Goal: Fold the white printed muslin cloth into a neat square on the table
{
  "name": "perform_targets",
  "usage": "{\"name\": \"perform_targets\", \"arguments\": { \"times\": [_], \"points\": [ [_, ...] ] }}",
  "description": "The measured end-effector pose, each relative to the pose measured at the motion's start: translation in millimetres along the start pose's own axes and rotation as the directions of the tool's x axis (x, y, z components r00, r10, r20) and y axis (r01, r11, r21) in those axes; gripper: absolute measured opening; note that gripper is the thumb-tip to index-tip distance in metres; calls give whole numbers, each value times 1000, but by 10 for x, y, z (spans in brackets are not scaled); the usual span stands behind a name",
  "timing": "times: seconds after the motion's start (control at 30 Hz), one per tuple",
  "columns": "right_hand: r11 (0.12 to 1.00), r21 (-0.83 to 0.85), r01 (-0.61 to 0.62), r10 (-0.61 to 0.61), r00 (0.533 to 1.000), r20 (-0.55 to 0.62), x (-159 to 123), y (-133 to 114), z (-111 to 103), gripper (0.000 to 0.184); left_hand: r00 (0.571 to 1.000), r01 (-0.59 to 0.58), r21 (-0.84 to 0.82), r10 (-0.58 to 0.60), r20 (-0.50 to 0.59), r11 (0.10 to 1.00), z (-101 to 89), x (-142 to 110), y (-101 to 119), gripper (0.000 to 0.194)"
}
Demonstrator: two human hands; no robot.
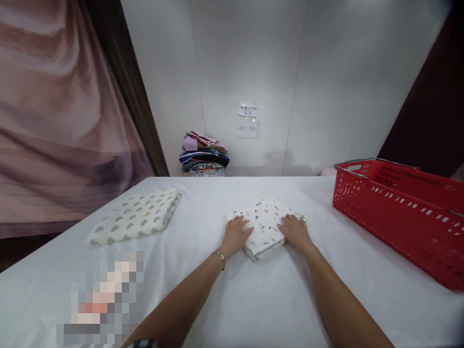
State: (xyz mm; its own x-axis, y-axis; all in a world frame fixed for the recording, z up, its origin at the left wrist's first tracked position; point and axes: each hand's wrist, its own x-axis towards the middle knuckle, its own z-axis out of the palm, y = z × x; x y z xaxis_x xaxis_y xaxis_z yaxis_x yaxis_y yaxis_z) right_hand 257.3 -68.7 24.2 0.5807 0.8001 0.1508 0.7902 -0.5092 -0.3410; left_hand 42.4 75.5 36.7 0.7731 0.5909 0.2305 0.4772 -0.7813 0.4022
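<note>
A folded white cloth (266, 220) with a small dark print lies turned cornerwise on the white-covered table (232, 309). My left hand (235, 234) rests flat on its left corner, fingers spread, a bracelet on the wrist. On the right corner lies my right hand (294, 231), also flat with the fingers apart. Layered edges of the cloth show at its near corner. Farther left on the table is another folded cloth (136, 217), cream with grey cloud-like shapes; neither hand touches it.
At the right stands a red plastic basket (391, 222) with a metal handle. Behind the table's far edge rises a stack of folded fabrics (205, 154). Paper signs (248, 128) hang on the wall. A pink curtain (65, 121) hangs left. A blurred-out patch (103, 297) covers something front left.
</note>
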Motion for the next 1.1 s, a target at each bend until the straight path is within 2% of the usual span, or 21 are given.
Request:
{"name": "perform_targets", "arguments": {
  "times": [0.1,0.2,0.27,0.4,0.53,0.6,0.67,0.77,0.83,0.97,1.1],
  "points": [
    [988,72,-134,143,979,-144,38,237,51,54,986,147,15,-145,-84,989,-119,199,-70,43],
    [957,225,-185,234,947,-218,82,412,135,65,955,297,14,-297,-5,955,-181,398,-205,46],
    [925,318,-206,292,923,-252,115,475,182,70,931,360,4,-359,66,933,-195,514,-298,50],
    [890,415,-189,330,896,-298,181,527,219,70,902,415,-4,-411,129,910,-221,721,-404,54],
    [853,507,-124,317,894,-316,203,550,224,70,903,410,-25,-401,155,912,-318,783,-445,42],
    [804,585,-106,324,903,-281,187,535,232,75,910,402,-33,-396,124,915,-392,680,-507,39],
    [756,644,-116,323,922,-213,157,480,236,77,897,440,-25,-438,58,898,-464,484,-605,39],
    [750,653,-100,258,954,-151,111,311,217,71,821,570,0,-569,-33,822,-538,111,-737,42],
    [761,645,-74,208,969,-135,88,158,181,66,792,611,27,-610,-27,791,-556,-124,-749,45],
    [734,674,-87,196,977,-87,47,-112,68,56,815,574,72,-578,51,816,-563,-510,-581,51],
    [620,735,-275,254,957,143,-13,-225,-52,40,845,503,127,-517,136,855,-648,-773,-400,52]
  ]
}}
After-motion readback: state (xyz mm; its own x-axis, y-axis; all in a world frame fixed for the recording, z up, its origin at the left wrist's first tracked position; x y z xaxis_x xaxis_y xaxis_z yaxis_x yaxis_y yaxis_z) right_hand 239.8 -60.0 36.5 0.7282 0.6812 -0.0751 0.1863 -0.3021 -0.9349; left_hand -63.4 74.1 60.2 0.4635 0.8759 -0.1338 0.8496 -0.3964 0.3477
